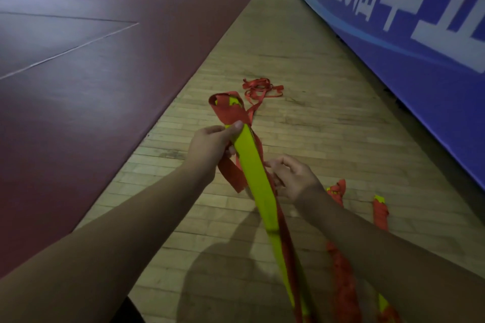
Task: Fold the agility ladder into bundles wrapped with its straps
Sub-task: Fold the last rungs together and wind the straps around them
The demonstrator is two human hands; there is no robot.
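Observation:
A stack of yellow-green ladder rungs (256, 178) runs from the lower middle up to the centre. Its far end is wound in red strap (228, 110). My left hand (210, 149) grips the stack just below that wrapped end, thumb on top. My right hand (294, 178) holds the stack's right edge lower down, fingers pinching red strap there. A loose end of strap (232, 176) hangs under my left hand. More red strap trails from the wrapped end to a loose tangle (259, 89) on the wooden floor beyond.
Two wrapped red bundles (338, 191) (380, 211) lie on the wooden floor strip (315, 139) to the right. Another red bundle (343, 286) lies under my right forearm. A blue banner wall (420, 60) runs along the right. Dark red sports flooring (91, 86) lies left.

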